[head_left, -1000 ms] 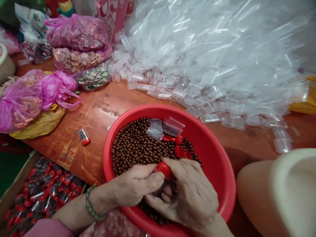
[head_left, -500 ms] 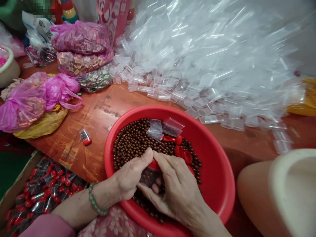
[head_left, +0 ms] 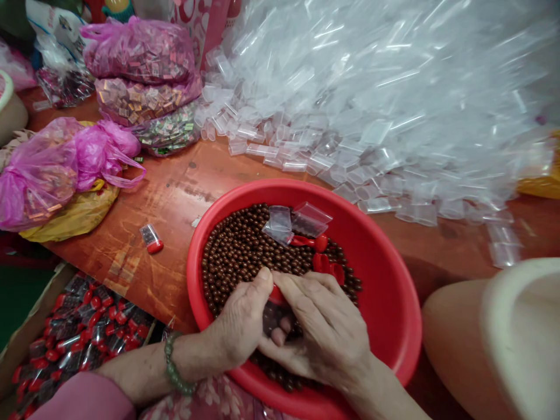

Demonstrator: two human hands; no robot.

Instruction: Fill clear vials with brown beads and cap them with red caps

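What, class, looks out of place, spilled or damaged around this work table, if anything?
One red-capped container lies alone on the table, left of the red basin, while similar ones sit together in the box below, so it looks stray. No spill or damage stands out.

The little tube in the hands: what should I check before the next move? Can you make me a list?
1. Both hands on the tube: ok, the left hand and right hand hold it together.
2. Red cap pushed all the way down: cannot tell, fingers hide most of it.
3. Tube filled to the top: cannot tell, it looks dark inside but is partly covered.
4. Tube above the basin: ok.
5. Basin holding only brown balls: not ok, clear tubes and loose red caps lie on them.
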